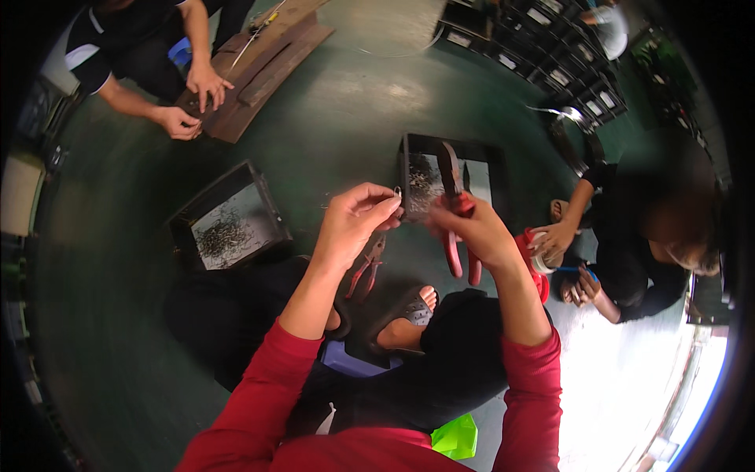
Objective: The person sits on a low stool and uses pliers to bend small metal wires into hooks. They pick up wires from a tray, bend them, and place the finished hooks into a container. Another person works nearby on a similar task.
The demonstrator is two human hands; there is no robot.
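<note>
My left hand (352,224) pinches a small shiny metal loop (398,191) between thumb and fingertips. Close by on its right, my right hand (486,234) is wrapped round red-handled pliers (449,167), jaws pointing up and away from me; that hand is a little blurred. Both hands are raised at the near side of a black tray (403,161) with a light bottom, which holds a heap of small dark pieces and a dark pointed item. Another black tray (271,206), with small metal pieces on its light bottom, stands to the left.
Second red-handled pliers (367,271) lie on the green floor by my feet. A person at the far left handles brown boards (267,75). At the right another person holds a jar (543,242) and a blue stick. Black crates (543,47) and a wire coil (572,141) stand far right.
</note>
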